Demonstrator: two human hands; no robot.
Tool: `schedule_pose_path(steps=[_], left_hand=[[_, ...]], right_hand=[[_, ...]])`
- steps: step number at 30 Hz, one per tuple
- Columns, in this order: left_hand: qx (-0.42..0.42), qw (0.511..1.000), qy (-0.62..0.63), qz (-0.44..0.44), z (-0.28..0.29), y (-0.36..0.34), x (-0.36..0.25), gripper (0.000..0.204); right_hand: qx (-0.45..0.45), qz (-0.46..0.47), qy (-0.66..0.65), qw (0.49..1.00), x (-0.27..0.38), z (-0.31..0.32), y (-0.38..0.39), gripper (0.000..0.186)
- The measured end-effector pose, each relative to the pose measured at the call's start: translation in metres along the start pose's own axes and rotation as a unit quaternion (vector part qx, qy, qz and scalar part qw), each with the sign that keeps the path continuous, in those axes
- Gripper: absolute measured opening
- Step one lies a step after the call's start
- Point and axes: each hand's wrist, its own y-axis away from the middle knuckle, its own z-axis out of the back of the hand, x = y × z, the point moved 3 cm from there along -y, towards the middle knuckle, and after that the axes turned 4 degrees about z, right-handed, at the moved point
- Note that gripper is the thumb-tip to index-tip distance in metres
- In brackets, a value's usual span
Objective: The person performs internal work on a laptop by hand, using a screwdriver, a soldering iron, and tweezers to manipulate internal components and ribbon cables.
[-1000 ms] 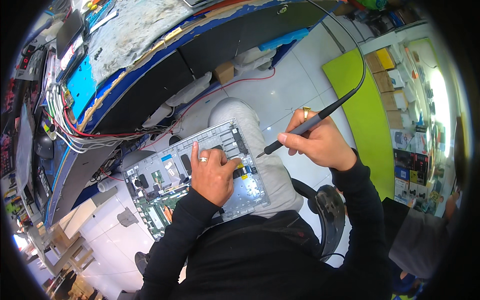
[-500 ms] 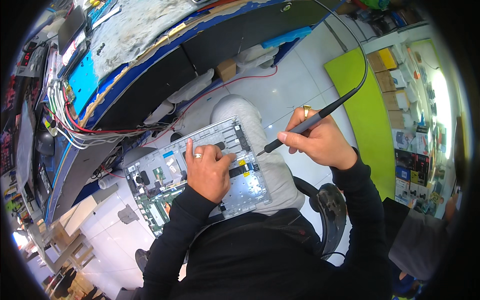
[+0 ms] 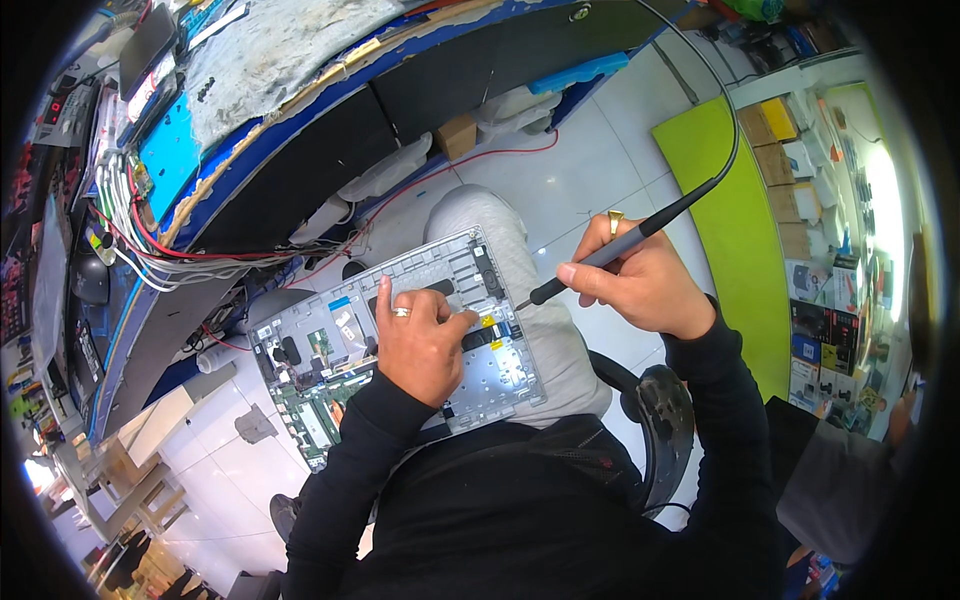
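An opened laptop base [image 3: 510, 375], silver-grey with its inside facing up, lies tilted across my lap. A green circuit board [image 3: 322, 410] shows on its left side. My left hand [image 3: 420, 345] rests on the middle of the base, fingers spread, index finger stretched toward the far edge and thumb pointing right. By the thumb are yellow stickers and a black ribbon strip. My right hand [image 3: 640, 280] grips a soldering iron [image 3: 600, 262] with a dark grey handle, pen-like. Its thin tip points down-left at the base's right edge; I cannot tell if it touches.
A cable [image 3: 735, 130] runs from the iron up to the top edge. Ahead curves a worn workbench [image 3: 270, 60], with bundled white and red wires [image 3: 135, 225] at left. On the right stand a lime-green panel [image 3: 715, 220] and shelves of boxes [image 3: 800, 200]. A black chair part [image 3: 665, 420] sits beside my leg.
The whole scene, with the base and my left hand, sits slightly further right in the picture. The iron's tip is a little closer over the base's right edge. Both hands keep their pose.
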Motion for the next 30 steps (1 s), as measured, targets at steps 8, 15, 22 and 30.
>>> schedule_pose_path(steps=[8,15,22,30], left_hand=[[0.000,1.000,-0.005,-0.001,-0.004,0.004,-0.005,0.032],[0.010,1.000,0.012,-0.008,-0.010,0.007,-0.012,0.031],[0.010,0.999,-0.017,-0.027,-0.011,0.012,-0.014,0.033],[-0.041,0.998,-0.039,0.004,-0.015,0.012,-0.014,0.030]], right_hand=[[-0.002,0.004,0.008,1.000,-0.001,0.001,0.001,0.029],[0.001,0.003,0.007,1.000,-0.001,-0.001,0.001,0.028],[0.005,0.016,0.005,1.000,-0.006,-0.011,-0.001,0.025],[-0.001,0.039,0.054,0.998,-0.005,-0.011,-0.002,0.024]])
